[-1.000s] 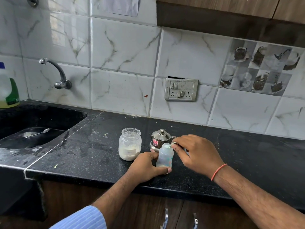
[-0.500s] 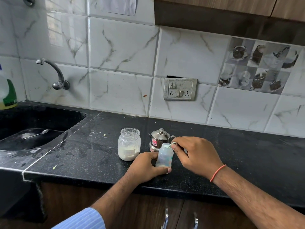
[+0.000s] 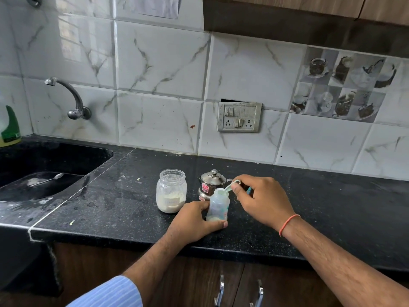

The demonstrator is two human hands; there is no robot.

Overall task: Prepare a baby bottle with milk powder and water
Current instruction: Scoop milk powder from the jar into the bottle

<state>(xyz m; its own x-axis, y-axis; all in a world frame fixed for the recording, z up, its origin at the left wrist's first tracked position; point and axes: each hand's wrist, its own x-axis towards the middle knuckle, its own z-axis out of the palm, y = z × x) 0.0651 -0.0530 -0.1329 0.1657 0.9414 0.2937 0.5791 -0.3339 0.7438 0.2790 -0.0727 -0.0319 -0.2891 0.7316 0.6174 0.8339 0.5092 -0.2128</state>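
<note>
One baby bottle (image 3: 218, 204), one powder jar (image 3: 170, 191), two hands

Black speckled desk (image 3: 332, 207) under white marble-veined tiles (image 3: 159, 63). At left, dark sink (image 3: 44, 160) with a spoon (image 3: 47, 179) lying in it. Above it, curved metal tap (image 3: 70, 96) fixed to the wall. Green-labelled bottle (image 3: 10, 127) at the far left edge. Switch and socket plate (image 3: 239, 117) on the wall. Printed cup tiles (image 3: 338, 85) at right. Wooden cabinet (image 3: 309, 12) overhead.
</note>
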